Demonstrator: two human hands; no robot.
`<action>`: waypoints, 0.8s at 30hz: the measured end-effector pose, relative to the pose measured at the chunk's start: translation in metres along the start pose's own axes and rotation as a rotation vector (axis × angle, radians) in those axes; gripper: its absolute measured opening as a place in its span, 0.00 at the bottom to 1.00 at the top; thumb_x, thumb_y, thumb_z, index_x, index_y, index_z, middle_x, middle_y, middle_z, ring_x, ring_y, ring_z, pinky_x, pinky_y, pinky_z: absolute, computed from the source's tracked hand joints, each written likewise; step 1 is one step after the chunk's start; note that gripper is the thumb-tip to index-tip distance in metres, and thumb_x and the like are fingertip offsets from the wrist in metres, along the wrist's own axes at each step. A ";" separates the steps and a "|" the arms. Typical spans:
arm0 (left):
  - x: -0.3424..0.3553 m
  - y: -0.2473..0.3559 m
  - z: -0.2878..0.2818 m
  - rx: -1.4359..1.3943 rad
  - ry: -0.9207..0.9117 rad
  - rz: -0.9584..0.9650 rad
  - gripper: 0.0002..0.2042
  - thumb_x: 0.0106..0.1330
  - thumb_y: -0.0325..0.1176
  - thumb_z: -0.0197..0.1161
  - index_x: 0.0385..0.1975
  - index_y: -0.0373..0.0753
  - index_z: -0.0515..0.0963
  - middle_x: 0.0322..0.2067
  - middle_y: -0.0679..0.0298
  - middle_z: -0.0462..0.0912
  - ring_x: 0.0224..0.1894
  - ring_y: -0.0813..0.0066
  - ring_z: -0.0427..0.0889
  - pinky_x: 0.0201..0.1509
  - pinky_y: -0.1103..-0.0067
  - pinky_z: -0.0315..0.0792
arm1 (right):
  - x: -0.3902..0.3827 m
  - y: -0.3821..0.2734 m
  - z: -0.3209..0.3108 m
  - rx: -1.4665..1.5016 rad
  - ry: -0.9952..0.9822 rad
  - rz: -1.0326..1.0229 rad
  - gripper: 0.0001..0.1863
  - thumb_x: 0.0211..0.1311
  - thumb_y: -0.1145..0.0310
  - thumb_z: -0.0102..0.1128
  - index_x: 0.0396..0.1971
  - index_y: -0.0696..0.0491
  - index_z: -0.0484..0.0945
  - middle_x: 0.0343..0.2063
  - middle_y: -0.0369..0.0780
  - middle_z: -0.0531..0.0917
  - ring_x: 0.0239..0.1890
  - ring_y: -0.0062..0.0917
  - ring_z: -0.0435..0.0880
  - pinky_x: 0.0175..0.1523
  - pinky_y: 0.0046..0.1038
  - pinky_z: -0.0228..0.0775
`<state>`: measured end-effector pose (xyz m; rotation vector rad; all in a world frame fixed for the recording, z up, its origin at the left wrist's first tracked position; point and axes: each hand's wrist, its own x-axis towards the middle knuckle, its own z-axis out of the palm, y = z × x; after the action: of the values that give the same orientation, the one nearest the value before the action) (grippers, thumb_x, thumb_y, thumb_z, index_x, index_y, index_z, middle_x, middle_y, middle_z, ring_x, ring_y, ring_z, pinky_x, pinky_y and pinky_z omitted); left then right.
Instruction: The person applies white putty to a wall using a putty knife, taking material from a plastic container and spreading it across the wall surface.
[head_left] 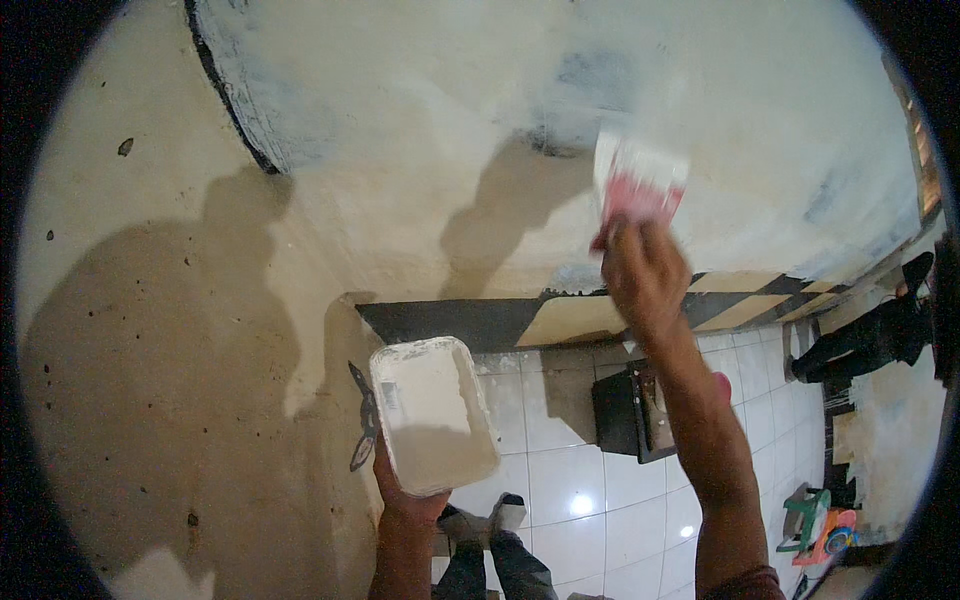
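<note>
My left hand (408, 500) grips a white rectangular tub (482, 425) from below, near its lower end. Pale, creamy filler (430, 405) fills much of the tub, and dried smears coat its rim. Raised against the wall, my right hand (645, 265) is closed on a flat red scraper (635, 195) whose broad end is coated white. Motion blurs the scraper, so whether its edge touches the wall is unclear. Just above it, whitish and grey-blue patches (590, 95) mark the beige wall (420, 130).
Black and beige checks (450, 322) run along the wall's base above white floor tiles (570, 490). A dark box-like piece (622, 415) stands by the wall under my right arm. Another person in dark clothes (870, 340) is at the far right, above a green and orange object (820, 530).
</note>
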<state>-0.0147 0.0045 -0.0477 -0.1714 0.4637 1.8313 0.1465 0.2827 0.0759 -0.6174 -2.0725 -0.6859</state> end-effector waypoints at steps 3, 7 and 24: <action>0.000 -0.002 0.001 0.032 0.038 0.012 0.24 0.71 0.52 0.44 0.60 0.44 0.67 0.53 0.59 0.76 0.51 0.60 0.79 0.52 0.61 0.76 | 0.083 0.010 0.005 -0.100 0.235 -0.017 0.08 0.44 0.73 0.64 0.24 0.48 0.73 0.23 0.36 0.74 0.22 0.29 0.76 0.23 0.30 0.69; -0.003 0.001 0.008 0.067 0.024 0.028 0.24 0.71 0.51 0.43 0.60 0.44 0.67 0.53 0.59 0.76 0.53 0.60 0.78 0.53 0.60 0.75 | 0.083 -0.005 0.041 -0.048 -0.030 0.019 0.09 0.50 0.68 0.60 0.33 0.47 0.75 0.32 0.36 0.78 0.35 0.31 0.80 0.33 0.35 0.74; 0.000 -0.005 0.013 -0.048 -0.011 0.029 0.26 0.69 0.48 0.49 0.63 0.43 0.61 0.58 0.58 0.71 0.57 0.60 0.73 0.60 0.62 0.71 | -0.125 -0.085 -0.050 1.077 -0.054 1.426 0.19 0.55 0.75 0.60 0.48 0.56 0.70 0.47 0.43 0.77 0.44 0.33 0.81 0.46 0.32 0.76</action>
<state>-0.0081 0.0106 -0.0367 -0.1884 0.4166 1.8719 0.1856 0.1658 -0.0243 -1.1387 -1.2018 1.1588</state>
